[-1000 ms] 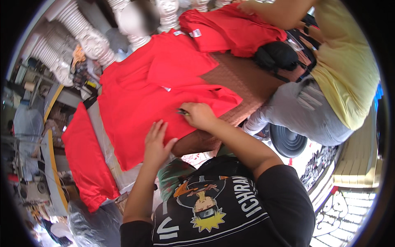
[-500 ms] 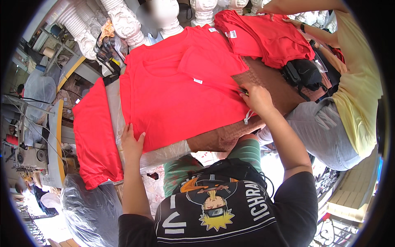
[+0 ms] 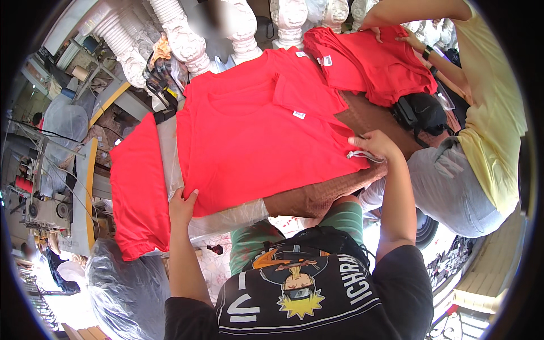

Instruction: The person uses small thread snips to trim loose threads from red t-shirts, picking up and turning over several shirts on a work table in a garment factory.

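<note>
A large red T-shirt point(image 3: 255, 141) lies spread flat on a brown table point(image 3: 317, 195). My left hand point(image 3: 182, 205) grips its near left hem corner. My right hand point(image 3: 371, 144) pinches the near right hem corner, next to a small white tag. More red shirts point(image 3: 306, 85) lie folded under and behind it. A loose red shirt point(image 3: 136, 192) hangs off the table's left end over clear plastic wrap point(image 3: 226, 218).
A person in a yellow top point(image 3: 487, 113) stands at the right, both hands on another pile of red shirts point(image 3: 379, 62). A black bag point(image 3: 422, 110) sits beside that pile. White balusters point(image 3: 187, 39) line the far side. Plastic-wrapped bundles point(image 3: 122, 283) lie at lower left.
My hands have spread apart: the left slid to the near left corner, the right went to the right corner. The shirt now lies stretched flat.
</note>
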{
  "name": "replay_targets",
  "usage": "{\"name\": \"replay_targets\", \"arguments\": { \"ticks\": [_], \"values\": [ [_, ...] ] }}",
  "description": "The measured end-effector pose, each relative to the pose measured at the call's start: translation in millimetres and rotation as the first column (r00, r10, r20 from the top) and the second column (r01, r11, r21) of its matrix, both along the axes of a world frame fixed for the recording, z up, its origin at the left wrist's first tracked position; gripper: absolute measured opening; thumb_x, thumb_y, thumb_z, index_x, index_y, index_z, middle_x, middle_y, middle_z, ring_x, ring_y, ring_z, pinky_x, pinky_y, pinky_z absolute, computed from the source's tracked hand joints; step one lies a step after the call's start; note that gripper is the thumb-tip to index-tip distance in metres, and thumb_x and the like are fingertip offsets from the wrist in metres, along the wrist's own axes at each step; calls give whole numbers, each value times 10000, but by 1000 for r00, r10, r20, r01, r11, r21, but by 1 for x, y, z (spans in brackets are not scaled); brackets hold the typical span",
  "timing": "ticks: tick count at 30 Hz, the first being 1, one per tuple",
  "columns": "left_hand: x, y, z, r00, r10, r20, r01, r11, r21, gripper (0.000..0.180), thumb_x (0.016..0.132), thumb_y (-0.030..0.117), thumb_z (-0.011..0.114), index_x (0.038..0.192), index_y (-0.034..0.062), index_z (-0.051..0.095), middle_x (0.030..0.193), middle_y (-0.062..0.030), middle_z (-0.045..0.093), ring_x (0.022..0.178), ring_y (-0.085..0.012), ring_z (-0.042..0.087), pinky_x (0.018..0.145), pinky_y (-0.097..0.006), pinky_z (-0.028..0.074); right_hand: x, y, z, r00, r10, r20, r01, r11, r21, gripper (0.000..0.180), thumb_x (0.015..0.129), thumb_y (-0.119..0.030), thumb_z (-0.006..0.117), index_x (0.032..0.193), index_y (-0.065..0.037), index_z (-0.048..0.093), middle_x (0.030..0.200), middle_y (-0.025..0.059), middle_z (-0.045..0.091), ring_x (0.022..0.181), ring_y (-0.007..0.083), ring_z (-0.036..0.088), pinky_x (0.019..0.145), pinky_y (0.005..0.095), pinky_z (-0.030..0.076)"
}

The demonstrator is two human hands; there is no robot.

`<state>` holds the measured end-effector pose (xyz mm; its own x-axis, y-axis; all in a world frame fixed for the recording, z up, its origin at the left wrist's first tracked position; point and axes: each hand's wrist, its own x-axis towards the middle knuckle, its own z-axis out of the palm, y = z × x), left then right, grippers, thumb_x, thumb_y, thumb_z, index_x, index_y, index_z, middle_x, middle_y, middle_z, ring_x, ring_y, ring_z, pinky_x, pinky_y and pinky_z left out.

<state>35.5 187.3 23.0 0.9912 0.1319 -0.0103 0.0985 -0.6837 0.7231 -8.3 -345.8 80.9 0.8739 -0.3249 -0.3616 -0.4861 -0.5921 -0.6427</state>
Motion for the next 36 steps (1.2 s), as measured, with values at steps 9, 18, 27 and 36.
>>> {"name": "replay_targets", "arguments": {
  "ticks": [9,18,27,36],
  "values": [
    [-6,-11,7,997,-24,-69,47,938,343,524,734,292,734,1105,-41,572,988,-202,645,920,-311,619,866,-358,465,-12,30,19,938,346,22,-345,938,-13,390,715,-320,767,851,28,652,661,75,608,613,160,545,592,305,438],
    [-37,19,119,991,-46,124,131,459,-879,247,883,191,592,1061,20,608,1006,-87,655,944,-177,626,849,-315,487,-30,57,95,750,-123,650,-376,730,571,122,784,-176,695,796,-86,613,594,-79,501,406,8,367,369,174,254],
    [-16,61,142,945,301,130,-29,471,-882,384,877,328,604,1132,44,565,1124,-61,607,958,-211,611,798,-428,484,35,112,155,814,-139,564,-397,577,714,180,894,-232,552,930,-55,554,507,-37,464,328,32,317,320,170,239],
    [-94,124,217,321,646,693,392,575,-718,410,918,293,496,1145,-47,516,1163,-138,572,1132,-249,512,1017,-410,349,144,237,225,711,32,703,-703,62,709,183,863,-301,610,830,-121,598,530,-45,473,348,63,321,305,211,242]
  ]
}}
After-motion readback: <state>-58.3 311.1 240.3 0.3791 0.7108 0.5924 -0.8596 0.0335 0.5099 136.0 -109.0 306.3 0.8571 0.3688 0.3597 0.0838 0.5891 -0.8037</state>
